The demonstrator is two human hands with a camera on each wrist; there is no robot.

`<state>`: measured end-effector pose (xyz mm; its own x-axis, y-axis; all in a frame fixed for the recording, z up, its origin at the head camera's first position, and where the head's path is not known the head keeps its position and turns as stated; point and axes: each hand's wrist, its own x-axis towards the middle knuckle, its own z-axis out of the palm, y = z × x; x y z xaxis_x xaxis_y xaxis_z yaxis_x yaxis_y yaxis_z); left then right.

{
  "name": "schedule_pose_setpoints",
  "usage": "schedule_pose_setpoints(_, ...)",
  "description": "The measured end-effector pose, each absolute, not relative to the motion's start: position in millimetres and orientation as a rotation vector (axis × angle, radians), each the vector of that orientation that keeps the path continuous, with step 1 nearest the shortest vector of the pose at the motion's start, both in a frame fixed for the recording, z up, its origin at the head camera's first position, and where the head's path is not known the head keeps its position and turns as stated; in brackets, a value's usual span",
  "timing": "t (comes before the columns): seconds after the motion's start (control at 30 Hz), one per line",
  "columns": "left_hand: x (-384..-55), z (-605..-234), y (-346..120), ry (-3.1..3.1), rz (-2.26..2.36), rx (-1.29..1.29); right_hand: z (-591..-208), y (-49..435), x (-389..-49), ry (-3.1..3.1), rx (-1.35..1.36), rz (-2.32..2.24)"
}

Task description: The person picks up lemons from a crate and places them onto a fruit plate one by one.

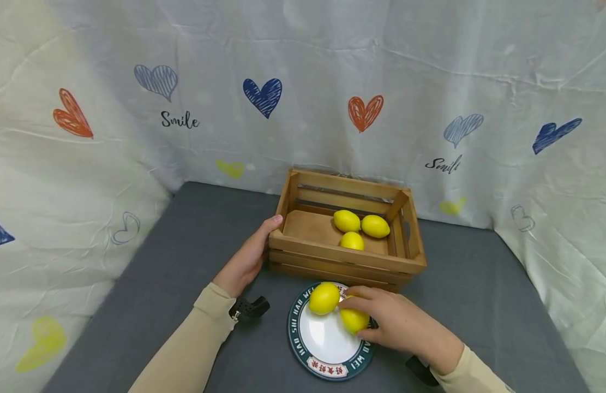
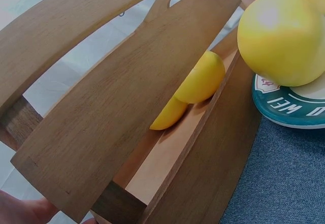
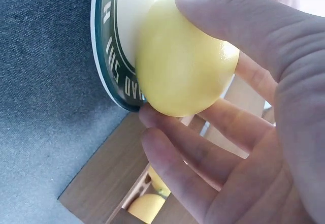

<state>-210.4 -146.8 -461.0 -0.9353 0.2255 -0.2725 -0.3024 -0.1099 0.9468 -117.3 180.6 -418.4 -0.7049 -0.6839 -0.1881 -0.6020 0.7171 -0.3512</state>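
My left hand holds the left end of a slatted wooden crate, thumb on its top edge. Three yellow lemons lie inside the crate, one lemon close to the front wall. In front of the crate sits a round plate with a white middle and a dark green lettered rim. My right hand grips a lemon at the plate's right side, with thumb and fingers around it in the right wrist view. Another lemon rests on the plate just left of it.
A dark grey cloth covers the table. Behind and at both sides hangs a pale curtain printed with hearts and the word Smile. The crate's back stands close to the curtain. Black straps circle my wrists.
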Motion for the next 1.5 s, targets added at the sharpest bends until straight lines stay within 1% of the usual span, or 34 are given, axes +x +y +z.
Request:
schedule_pose_setpoints(0.67, -209.5, -460.0, -148.1, 1.828, 2.104, -0.094, -418.5, 179.9, -113.8, 2.625, -0.992, -0.365)
schedule_pose_setpoints(1.0, -209.9, -457.2, -146.5, 1.837, 2.089, -0.088, -412.3, 180.7, -113.4, 2.624, -0.989, -0.384)
schedule_pose_setpoints(1.27, -209.7, -458.0, -147.5, 1.833, 2.094, -0.104, -387.0, 181.5, -120.8, 2.692, -0.985, -0.349)
schedule_pose_setpoints(1.5, -208.8, -460.0, -147.3, 1.831, 2.096, -0.078, -351.1, 178.8, -126.7, 2.728, -1.118, -0.284)
